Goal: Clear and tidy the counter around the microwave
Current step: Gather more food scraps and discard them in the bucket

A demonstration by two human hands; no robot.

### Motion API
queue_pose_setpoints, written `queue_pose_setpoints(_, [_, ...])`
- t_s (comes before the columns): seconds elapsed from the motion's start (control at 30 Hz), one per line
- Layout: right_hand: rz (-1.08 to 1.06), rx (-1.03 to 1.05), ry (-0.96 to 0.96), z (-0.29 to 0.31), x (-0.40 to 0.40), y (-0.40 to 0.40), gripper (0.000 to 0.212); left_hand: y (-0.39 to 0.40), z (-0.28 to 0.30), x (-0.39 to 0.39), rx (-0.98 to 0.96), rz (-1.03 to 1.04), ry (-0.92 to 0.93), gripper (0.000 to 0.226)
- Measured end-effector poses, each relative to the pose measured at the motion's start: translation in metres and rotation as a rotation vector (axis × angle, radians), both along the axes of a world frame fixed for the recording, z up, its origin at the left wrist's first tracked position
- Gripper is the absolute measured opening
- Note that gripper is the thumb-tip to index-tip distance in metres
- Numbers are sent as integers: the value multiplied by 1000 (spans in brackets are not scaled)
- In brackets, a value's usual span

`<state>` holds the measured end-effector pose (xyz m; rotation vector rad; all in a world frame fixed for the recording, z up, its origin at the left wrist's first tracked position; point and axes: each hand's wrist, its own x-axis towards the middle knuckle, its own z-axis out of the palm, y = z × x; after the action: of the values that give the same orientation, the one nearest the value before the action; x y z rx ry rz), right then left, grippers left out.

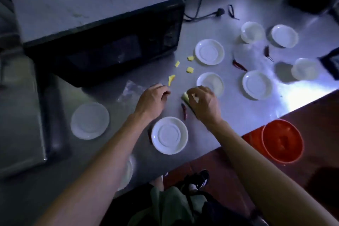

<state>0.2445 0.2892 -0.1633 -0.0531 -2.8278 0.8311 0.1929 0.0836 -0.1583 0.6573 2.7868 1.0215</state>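
Both grips curled | left hand (153,100) seemingly empty; right hand (202,102) pinches pale scrap (185,95)

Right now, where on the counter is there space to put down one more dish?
There is bare counter at the front edge, between the nearest saucer and the red bucket. Another bare patch lies behind the bowls, right of the plug. It is crowded around the yellow scraps, the chillies and both hands.

yellow scraps (190,69), white saucers (209,54), steel counter (229,112)
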Motion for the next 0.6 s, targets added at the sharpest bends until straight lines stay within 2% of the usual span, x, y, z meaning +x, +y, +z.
queue_pose_setpoints(0.17, [-195, -70, 33, 10, 70, 105, 6, 124, 14, 38, 2, -174, 16, 10])
queue_pose_setpoints(0.43, [-451, 42, 22, 25, 205, 297, 6, 324, 33, 117, -56, -478, 85, 14])
queue_pose_setpoints(0.6, [-600, 47, -24, 21, 278, 368, 7, 417, 41, 151, -59, -651, 131, 13])
